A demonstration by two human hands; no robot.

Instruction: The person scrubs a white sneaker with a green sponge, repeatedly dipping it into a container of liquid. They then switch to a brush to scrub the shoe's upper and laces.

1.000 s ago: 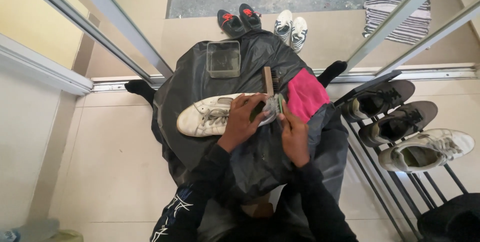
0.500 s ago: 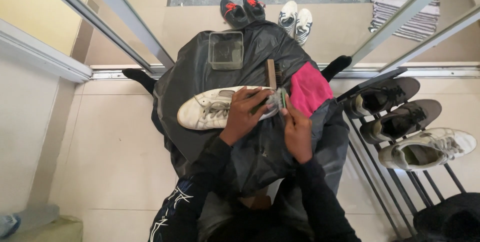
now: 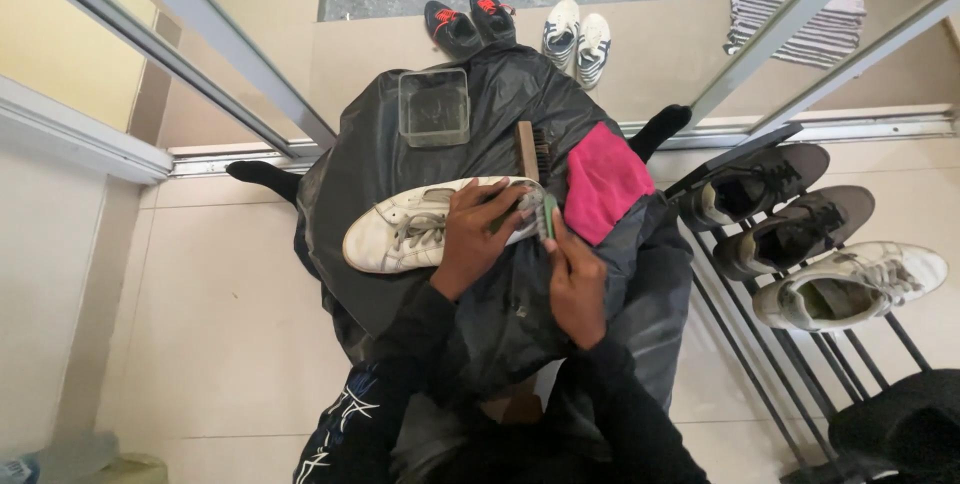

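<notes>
A white sneaker [image 3: 405, 234] lies on its side across a black plastic sheet [image 3: 400, 159] that covers my lap. My left hand [image 3: 478, 237] grips the sneaker at its opening near the heel. My right hand [image 3: 573, 279] holds a small green sponge-like pad [image 3: 549, 215] pressed against the sneaker's heel. A wooden brush [image 3: 527, 151] lies just beyond the heel, and a pink cloth [image 3: 600, 181] sits to its right.
A clear square container [image 3: 434, 107] rests at the far end of the sheet. Beyond it stand a black pair [image 3: 470, 20] and a white pair [image 3: 577, 39] of shoes. A metal rack at right holds two grey shoes [image 3: 757, 179] and a white one [image 3: 850, 286].
The view has shifted slightly. Both hands stay on the sneaker's heel, and my right hand with the pad has made small moves against it.
</notes>
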